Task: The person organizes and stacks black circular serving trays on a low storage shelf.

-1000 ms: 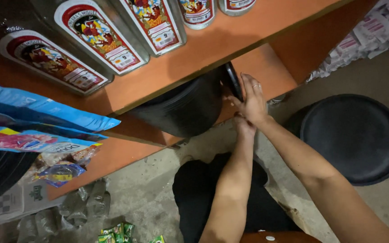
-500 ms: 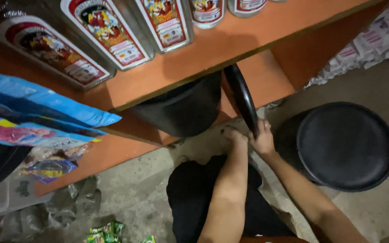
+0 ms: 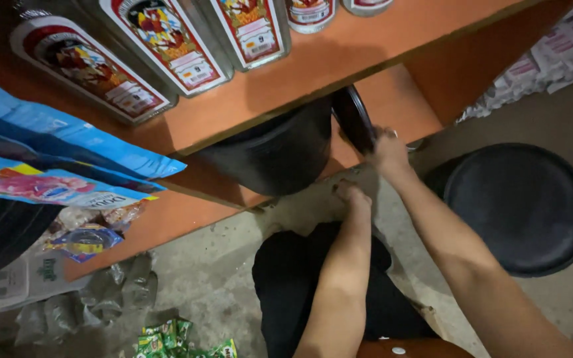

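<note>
Black round lid (image 3: 353, 119), seen edge-on at upper centre of frame, tilted under the orange shelf (image 3: 339, 63). Right hand (image 3: 387, 151) closed around its lower rim. Left hand (image 3: 353, 194) just below, fingers curled, touching the lower shelf edge; whether it grips anything cannot be told. Black bucket (image 3: 276, 152) sits just left of the lid. Second black lidded bucket (image 3: 518, 205) at right, on the floor. Labelled bottles (image 3: 167, 40) line the upper shelf.
</note>
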